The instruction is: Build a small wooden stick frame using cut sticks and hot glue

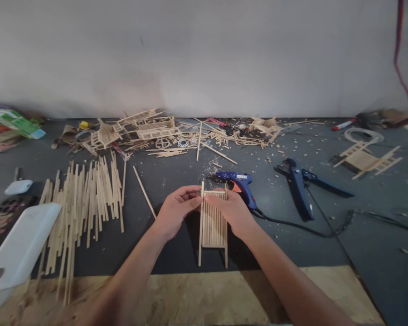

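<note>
Head view showed the left hand (179, 207) pinching and the right hand (236, 212) gripping a small stick frame (215, 226) at the desk's (177, 258) near middle, its slats seemingly all in, while loose sticks (104, 194) lay unused on the left.

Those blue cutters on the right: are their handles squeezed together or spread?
Spread: the blue cutters lie with their two handles angled well apart.

No text can be read. Near the middle of the frame, the glue gun (245, 184) bears a pale label (241, 176), its marks too small to make out; any print on the green pack (18, 121), left edge, is too blurred
</note>
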Motion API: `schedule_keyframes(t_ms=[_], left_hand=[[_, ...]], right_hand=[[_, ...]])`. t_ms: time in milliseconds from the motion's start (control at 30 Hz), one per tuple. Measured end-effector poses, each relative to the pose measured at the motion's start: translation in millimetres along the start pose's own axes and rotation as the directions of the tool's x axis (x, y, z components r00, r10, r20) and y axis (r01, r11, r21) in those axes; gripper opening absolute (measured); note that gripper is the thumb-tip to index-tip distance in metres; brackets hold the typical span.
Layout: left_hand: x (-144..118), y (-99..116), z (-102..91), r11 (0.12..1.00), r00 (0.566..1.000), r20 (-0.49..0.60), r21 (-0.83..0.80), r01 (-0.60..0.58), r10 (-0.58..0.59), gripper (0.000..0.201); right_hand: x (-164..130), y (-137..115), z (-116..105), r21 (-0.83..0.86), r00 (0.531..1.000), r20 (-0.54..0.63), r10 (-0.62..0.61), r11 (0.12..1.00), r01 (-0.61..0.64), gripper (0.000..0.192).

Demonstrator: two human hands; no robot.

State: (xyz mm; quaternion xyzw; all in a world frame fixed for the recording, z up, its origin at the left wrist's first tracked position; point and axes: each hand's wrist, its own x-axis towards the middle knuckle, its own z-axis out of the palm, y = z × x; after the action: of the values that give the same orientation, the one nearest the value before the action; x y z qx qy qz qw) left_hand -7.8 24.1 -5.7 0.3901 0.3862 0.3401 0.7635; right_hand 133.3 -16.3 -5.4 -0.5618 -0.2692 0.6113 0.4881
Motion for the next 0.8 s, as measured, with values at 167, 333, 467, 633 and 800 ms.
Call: schedule_keyframes(t_ms=[167,333,467,633,800], left_hand=[[-0.9,-2.9,-2.1,0.999,0.999,0.035,0.036,0.035,-0.036,0.023],[-0.9,-5.1,-4.7,0.996,0.997,0.059,0.078,0.042,-0.047,0.021],[-0.5,-4.0,-2.6,0.993,0.998,0.030,0.101,0.054,-0.057,0.019],[-0.9,-3.2,-0.1,0.995,0.999,0.001,0.094,0.043,-0.043,0.018],[-1.3,-3.0,0.5,0.995,0.999,-0.020,0.096,0.038,-0.036,0.017]], right_hand=[[2.2,-2.2,-1.6,-0.003,1.000,-0.030,-0.001,1.000,0.001,0.019],[2.8,-0.5,-2.8,-0.036,1.000,-0.016,-0.013,0.999,0.012,0.018],[3.9,1.8,-4.1,-0.043,1.000,0.000,-0.021,0.999,0.021,0.020],[5.0,4.1,-5.4,-0.038,0.999,0.009,-0.031,0.999,0.032,0.019],[4.8,3.9,-4.3,-0.031,1.000,0.011,-0.024,0.999,0.024,0.019]])
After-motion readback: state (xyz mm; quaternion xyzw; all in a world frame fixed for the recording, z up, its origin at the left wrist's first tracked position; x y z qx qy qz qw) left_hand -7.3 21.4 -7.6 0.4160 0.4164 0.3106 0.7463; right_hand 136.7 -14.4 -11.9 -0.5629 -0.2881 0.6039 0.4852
